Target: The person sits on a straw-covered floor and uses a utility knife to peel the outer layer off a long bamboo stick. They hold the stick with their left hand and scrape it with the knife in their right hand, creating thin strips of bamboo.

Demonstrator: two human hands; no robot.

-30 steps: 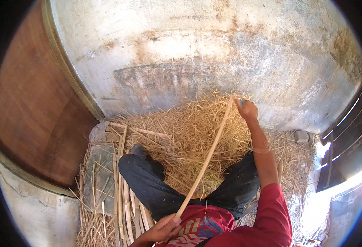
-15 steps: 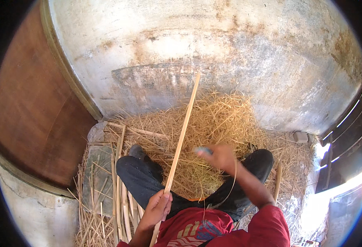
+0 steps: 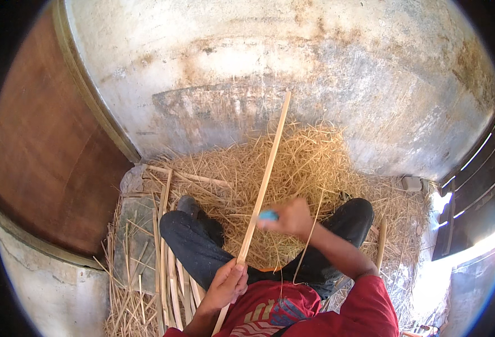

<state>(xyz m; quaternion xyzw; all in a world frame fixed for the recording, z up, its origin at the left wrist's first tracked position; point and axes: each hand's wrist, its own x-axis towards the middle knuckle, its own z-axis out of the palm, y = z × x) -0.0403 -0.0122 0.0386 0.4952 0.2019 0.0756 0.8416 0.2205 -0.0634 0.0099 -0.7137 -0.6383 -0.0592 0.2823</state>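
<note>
A long, pale bamboo strip (image 3: 272, 157) slants from my lap up toward the wall. My left hand (image 3: 229, 285) is closed around its lower part, in front of my red shirt. Right beside the strip's middle, my right hand (image 3: 293, 217) grips a small tool with a blue end (image 3: 268, 215). The hand is blurred, and I cannot make out a blade or whether the tool touches the strip. A thin, curled sliver (image 3: 313, 227) hangs by my right wrist, its lower end near my lap.
Straw-like shavings (image 3: 309, 151) are heaped between my crossed legs and the stained wall (image 3: 292, 62). Several longer strips (image 3: 163, 247) lie by my left knee, near a grey slab (image 3: 132, 241). A brown door panel (image 3: 50, 146) stands at left, dark slatted boards (image 3: 472, 208) at right.
The bamboo strip's upper end has swung to the right, and my left hand has shifted slightly right. My right hand with the blue tool has moved left and a little nearer, up to the strip.
</note>
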